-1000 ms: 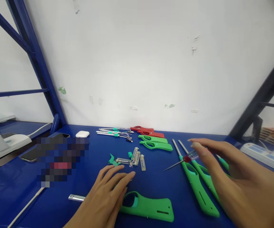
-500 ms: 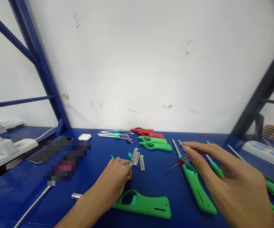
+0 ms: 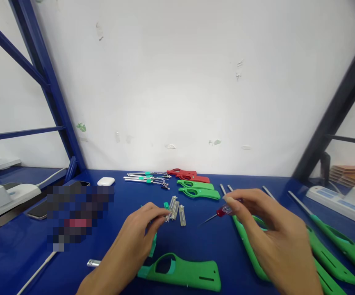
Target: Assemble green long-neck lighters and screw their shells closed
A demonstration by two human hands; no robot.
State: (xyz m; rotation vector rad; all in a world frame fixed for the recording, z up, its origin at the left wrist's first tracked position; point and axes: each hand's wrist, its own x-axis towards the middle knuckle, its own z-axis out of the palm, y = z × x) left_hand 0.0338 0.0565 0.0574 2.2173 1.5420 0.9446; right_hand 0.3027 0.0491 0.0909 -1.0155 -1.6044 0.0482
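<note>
My right hand (image 3: 276,237) holds a small screwdriver (image 3: 223,210) with a clear and red handle between thumb and fingertips, its thin shaft pointing left and down. My left hand (image 3: 140,229) is closed in a pinch beside the clear fuel tanks (image 3: 182,215); a small whitish bit shows at its fingertips, too small to name. Teal plastic pieces (image 3: 153,246) lie partly hidden by that hand. In front, a green lighter casing (image 3: 192,275) lies on its side, its metal tube (image 3: 93,263) sticking out left of my left forearm.
Green and red casings (image 3: 200,193) and metal tubes with wires (image 3: 140,178) lie by the wall. More green long-nosed lighters (image 3: 343,241) lie at right, near a power strip (image 3: 343,200). At left are a white earbud case (image 3: 105,181), a phone (image 3: 39,209) and a cable (image 3: 37,272).
My left thumb and index finger have come up into a pinch, uncovering teal pieces below. The right hand has shifted left with the screwdriver, whose shaft now lies flatter.
</note>
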